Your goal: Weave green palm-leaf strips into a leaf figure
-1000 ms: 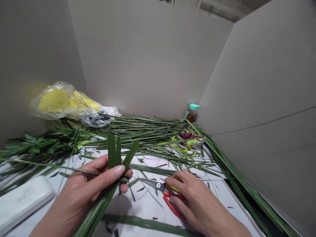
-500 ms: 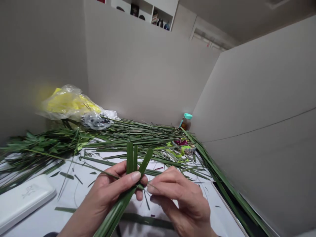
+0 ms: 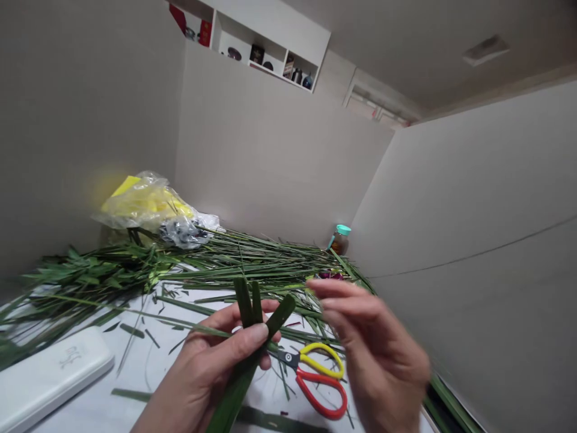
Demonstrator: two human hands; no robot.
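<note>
Several flat green leaf strips [image 3: 232,385] are pinched in my left hand [image 3: 216,355], thumb on top, with three short ends standing above the fingers. Just right of those fingers is a pair of scissors with one yellow and one red handle [image 3: 321,394]; the blade tips are hidden behind the left fingers and leaves. To the right, above the scissors, my right hand [image 3: 378,349] is raised and slightly blurred, its fingers apart and holding nothing.
Long green leaves [image 3: 270,255] lie piled along the back. A white case [image 3: 58,373] is at left, a yellow item in a clear plastic bag [image 3: 148,201] behind it. A jar with a teal lid [image 3: 340,240] stands at the back right corner. Leaf scraps dot the white surface.
My right hand has moved right and up from the leaves and opened. The scissors now show between the hands. The view has tilted up; my left hand still grips the strips.
</note>
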